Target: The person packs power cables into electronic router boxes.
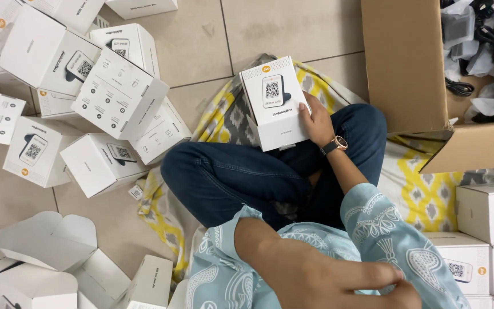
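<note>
Dark blue jeans (241, 177) cover both legs; a pale blue tunic (373, 229) with white paisley print has loose, elbow-length sleeves; just behind the right hand's fingers (304, 111), a dark-strapped wristwatch (336, 144) with rose-gold case.

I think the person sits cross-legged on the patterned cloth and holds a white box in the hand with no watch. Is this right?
Not quite. In the head view, the right hand holding the white box does wear a wristwatch. The rest stands: the person sits cross-legged on the patterned cloth.
</note>
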